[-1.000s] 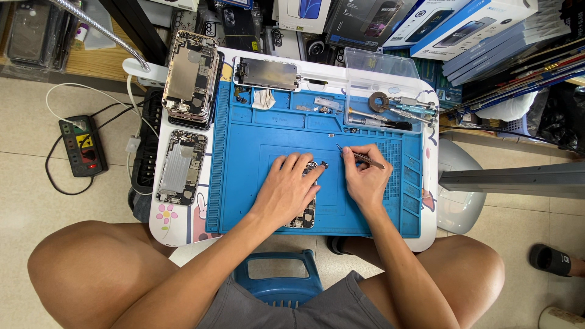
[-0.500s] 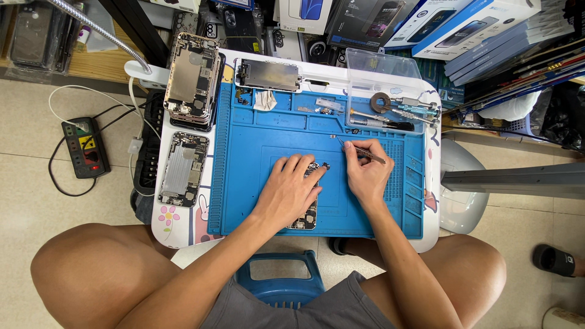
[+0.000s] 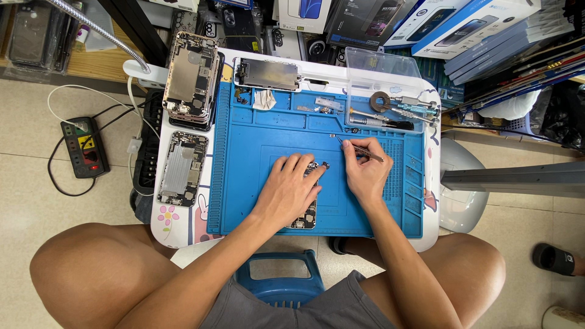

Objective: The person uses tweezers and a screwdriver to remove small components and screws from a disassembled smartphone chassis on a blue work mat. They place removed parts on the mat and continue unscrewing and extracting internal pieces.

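Observation:
My left hand (image 3: 291,187) lies flat on an opened phone body (image 3: 306,210) in the middle of the blue work mat (image 3: 250,152), covering most of it. My right hand (image 3: 364,170) grips thin metal tweezers (image 3: 358,150), whose tip points up and left toward a tiny part (image 3: 333,136) on the mat. The tweezers' tip sits just off the phone's upper right corner.
Opened phone housings (image 3: 192,76) (image 3: 178,169) lie at the left of the small white table (image 3: 431,201). A phone screen panel (image 3: 268,74) rests at the top. A clear tray (image 3: 390,97) holds screwdrivers and a tape roll. Boxes crowd the back. A power strip (image 3: 85,146) lies on the floor.
My right hand has shifted slightly left and up with the tweezers, bringing the tip closer to the small part. My left hand stays on the phone.

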